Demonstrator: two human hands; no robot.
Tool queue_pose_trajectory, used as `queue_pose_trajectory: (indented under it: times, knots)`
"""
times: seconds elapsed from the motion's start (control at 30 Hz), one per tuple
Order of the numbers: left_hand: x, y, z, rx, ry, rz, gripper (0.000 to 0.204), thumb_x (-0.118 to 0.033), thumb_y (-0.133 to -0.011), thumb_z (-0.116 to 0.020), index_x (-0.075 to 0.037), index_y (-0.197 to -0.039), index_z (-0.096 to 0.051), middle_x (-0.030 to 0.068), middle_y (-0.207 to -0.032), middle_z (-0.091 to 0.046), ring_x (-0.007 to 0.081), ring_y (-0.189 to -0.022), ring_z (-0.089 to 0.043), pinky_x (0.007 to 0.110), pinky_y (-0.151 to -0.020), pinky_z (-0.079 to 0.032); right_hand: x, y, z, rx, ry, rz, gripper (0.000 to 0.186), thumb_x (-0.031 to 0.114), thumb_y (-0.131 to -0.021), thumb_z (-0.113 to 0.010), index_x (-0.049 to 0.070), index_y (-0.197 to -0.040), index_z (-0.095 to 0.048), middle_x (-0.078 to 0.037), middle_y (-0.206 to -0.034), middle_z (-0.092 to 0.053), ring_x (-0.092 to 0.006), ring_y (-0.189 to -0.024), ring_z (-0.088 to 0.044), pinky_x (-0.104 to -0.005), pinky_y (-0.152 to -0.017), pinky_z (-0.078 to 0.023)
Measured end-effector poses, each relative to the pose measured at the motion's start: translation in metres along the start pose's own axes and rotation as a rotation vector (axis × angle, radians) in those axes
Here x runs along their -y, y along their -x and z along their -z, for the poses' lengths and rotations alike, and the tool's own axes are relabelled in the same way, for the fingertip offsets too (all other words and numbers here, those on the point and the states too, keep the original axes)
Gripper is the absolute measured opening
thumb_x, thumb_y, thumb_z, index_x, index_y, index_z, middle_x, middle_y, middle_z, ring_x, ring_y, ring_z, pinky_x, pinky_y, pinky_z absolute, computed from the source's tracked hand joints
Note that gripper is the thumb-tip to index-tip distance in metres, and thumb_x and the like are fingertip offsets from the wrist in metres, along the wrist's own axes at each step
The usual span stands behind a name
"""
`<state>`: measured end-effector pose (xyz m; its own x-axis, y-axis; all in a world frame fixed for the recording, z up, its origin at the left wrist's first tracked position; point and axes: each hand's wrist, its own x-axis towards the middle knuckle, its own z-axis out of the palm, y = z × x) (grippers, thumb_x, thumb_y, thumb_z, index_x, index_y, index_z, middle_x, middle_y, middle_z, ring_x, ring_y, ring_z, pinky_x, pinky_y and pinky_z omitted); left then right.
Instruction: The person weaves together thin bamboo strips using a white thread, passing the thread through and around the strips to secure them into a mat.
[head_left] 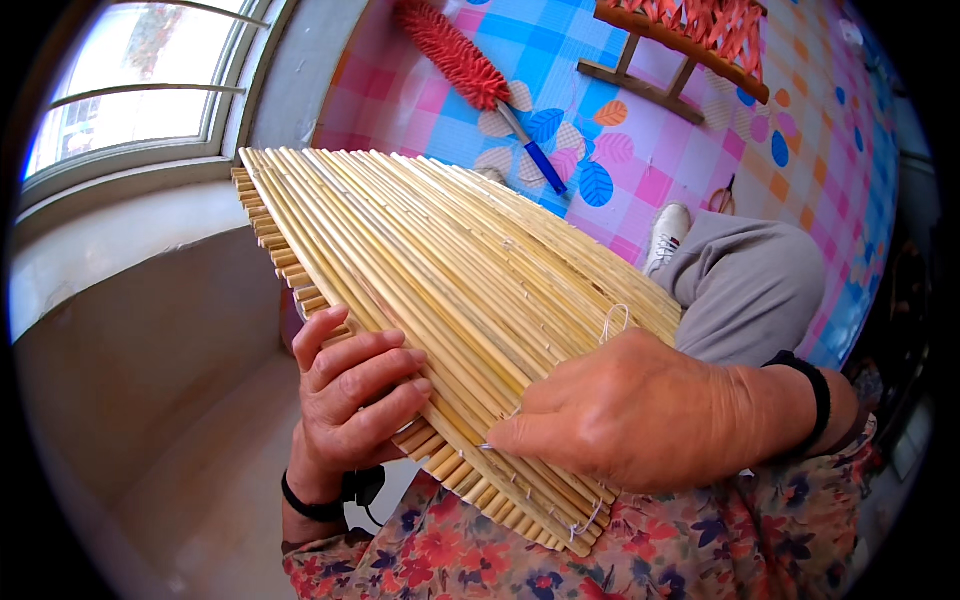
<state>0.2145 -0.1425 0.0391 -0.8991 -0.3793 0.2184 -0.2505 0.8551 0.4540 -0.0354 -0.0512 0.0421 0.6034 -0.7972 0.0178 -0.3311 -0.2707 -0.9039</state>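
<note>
A stiff mat of pale yellow plant stalks (440, 240) slants across my lap. Its top stalks lie side by side, and the ends of a crosswise layer stick out along the left edge. My left hand (362, 385) grips that edge, fingers curled over the top; its thumb is hidden underneath. Low on the mat my right hand (620, 410) is closed in a pinch. A thin shiny needle tip (487, 446) shows by its fingertips, the rest hidden. White thread (617, 318) loops above that hand, and more thread ties the stalks at the lower corner.
A window (140, 80) and pale sill stand at left. On the checked, leaf-patterned floor covering (640, 190) lie a red duster with a blue handle (460, 60) and scissors (724, 198). A wooden stool with red strapping (690, 50) stands beyond my outstretched leg (745, 280).
</note>
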Motion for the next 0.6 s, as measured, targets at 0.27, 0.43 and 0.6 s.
queue_pose_trajectory:
  times: [0.27, 0.43, 0.6]
  knots:
    - [-0.018, 0.006, 0.007, 0.079, -0.004, 0.050, 0.010, -0.023, -0.084, -0.066, -0.020, -0.094, -0.066, -0.0018, -0.102, -0.067, 0.0204, -0.109, -0.060, 0.058, -0.108, -0.028, -0.005, 0.000, -0.008, -0.059, -0.120, 0.002, 0.005, 0.008, -0.074, -0.057, 0.006, -0.079, -0.057, -0.012, -0.072, -0.062, -0.0308, -0.071, -0.066, -0.0411, -0.056, -0.051]
    - [-0.023, 0.001, 0.014, 0.119, 0.035, 0.114, 0.009, -0.018, -0.081, -0.068, -0.020, -0.090, -0.068, -0.0043, -0.099, -0.068, 0.0179, -0.104, -0.063, 0.055, -0.108, -0.029, -0.017, 0.004, -0.018, -0.127, -0.354, 0.015, 0.006, 0.009, -0.077, -0.057, 0.007, -0.083, -0.057, -0.014, -0.074, -0.062, -0.0333, -0.073, -0.065, -0.0421, -0.061, -0.051]
    - [-0.025, 0.001, 0.017, 0.148, 0.044, 0.155, 0.009, -0.018, -0.081, -0.068, -0.020, -0.090, -0.069, -0.0047, -0.100, -0.068, 0.0171, -0.103, -0.063, 0.054, -0.108, -0.029, -0.023, 0.003, -0.014, -0.061, -0.419, 0.030, 0.011, 0.009, -0.078, -0.056, 0.007, -0.089, -0.058, -0.014, -0.077, -0.063, -0.0339, -0.076, -0.065, -0.0428, -0.063, -0.052]
